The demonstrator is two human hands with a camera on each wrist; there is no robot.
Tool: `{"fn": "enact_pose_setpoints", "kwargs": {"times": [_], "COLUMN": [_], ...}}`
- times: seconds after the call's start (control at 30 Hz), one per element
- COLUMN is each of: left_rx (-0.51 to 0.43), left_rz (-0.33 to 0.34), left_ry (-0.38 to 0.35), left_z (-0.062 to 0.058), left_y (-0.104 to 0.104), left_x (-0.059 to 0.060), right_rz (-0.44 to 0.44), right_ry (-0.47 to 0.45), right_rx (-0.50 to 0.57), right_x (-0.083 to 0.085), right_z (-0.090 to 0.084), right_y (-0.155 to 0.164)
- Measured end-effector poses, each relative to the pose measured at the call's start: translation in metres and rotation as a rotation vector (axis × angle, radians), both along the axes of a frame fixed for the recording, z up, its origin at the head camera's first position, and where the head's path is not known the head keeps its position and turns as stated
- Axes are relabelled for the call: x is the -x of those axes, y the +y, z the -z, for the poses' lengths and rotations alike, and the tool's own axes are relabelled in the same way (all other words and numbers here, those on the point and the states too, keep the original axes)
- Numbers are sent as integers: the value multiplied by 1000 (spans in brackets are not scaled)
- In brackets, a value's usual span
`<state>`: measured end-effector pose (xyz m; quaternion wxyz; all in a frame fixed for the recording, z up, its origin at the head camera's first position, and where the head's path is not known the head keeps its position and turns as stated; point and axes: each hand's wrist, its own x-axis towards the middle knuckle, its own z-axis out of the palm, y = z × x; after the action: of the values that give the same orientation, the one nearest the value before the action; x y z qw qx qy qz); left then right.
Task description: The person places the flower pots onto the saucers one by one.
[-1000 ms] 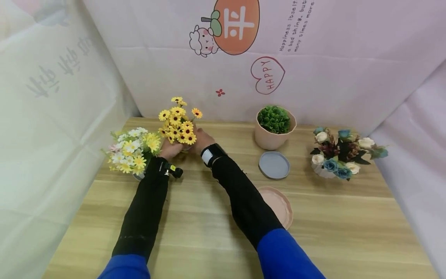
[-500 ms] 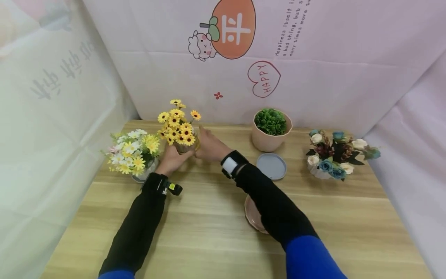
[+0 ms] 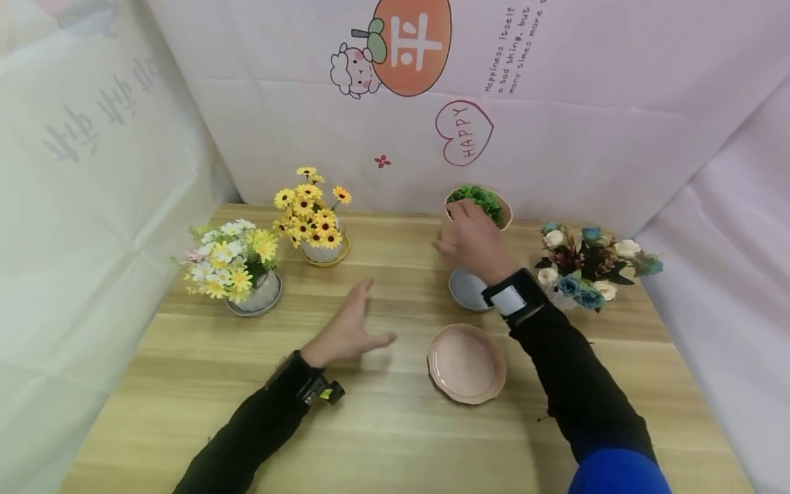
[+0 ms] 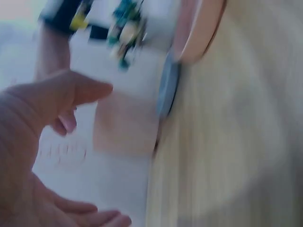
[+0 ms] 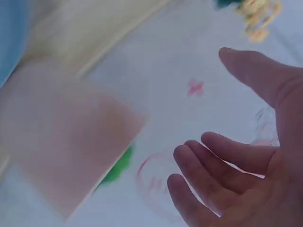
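Note:
My right hand (image 3: pixel 474 240), fingers spread and holding nothing, is in front of the pink pot (image 3: pixel 505 209) with a green plant (image 3: pixel 484 199); it hides much of the pot in the head view. In the right wrist view, the blurred pink pot (image 5: pixel 75 132) stands apart from the fingertips. Over the middle of the table, my left hand (image 3: pixel 348 329) reaches out with thumb and fingers apart, nothing between them. A grey-blue saucer (image 3: pixel 464 288) lies partly under the right hand's outline, and a pink scalloped saucer (image 3: pixel 467 363) lies nearer, right of the left hand.
Yellow flowers (image 3: pixel 308 213) stand in a pot on a yellow saucer (image 3: pixel 336 257) at the back left. Beside them, white and yellow daisies (image 3: pixel 228 264) fill a grey pot (image 3: pixel 259 291) on a grey saucer. Blue and cream roses (image 3: pixel 577 285) stand at the right.
Both hands have let go of the yellow flower pot, which now sits on its yellow saucer. The right hand has moved right to the green plant; the left has come back toward the table's middle.

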<state>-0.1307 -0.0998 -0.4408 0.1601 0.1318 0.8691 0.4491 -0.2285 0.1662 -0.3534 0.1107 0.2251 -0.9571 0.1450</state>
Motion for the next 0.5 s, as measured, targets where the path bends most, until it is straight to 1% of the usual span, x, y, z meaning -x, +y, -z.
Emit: {"fn": "enact_pose_setpoints", "kwargs": {"times": [0.03, 0.07, 0.13, 0.2, 0.27, 0.37, 0.43, 0.5], "left_rx": [7, 16, 20, 27, 39, 79, 113, 144], "left_rz": [45, 84, 152, 207, 259, 334, 377, 406], "left_ry": [22, 38, 66, 85, 102, 129, 162, 188], "left_z": [0, 0, 1, 3, 6, 13, 18, 22], "left_y": [8, 16, 32, 47, 62, 81, 90, 96], "left_x": [-3, -6, -8, -9, -9, -12, -14, -18], "right_rz": [11, 27, 50, 59, 61, 39, 20, 2], "right_ry": [32, 45, 41, 2, -48, -72, -50, -1], "right_rx": [-18, -40, -85, -115, -121, -126, -148, -183], "right_x": [2, 3, 7, 11, 14, 17, 19, 21], "right_z": [1, 1, 5, 10, 15, 24, 31, 37], "right_y": [9, 16, 28, 37, 42, 47, 49, 51]}}
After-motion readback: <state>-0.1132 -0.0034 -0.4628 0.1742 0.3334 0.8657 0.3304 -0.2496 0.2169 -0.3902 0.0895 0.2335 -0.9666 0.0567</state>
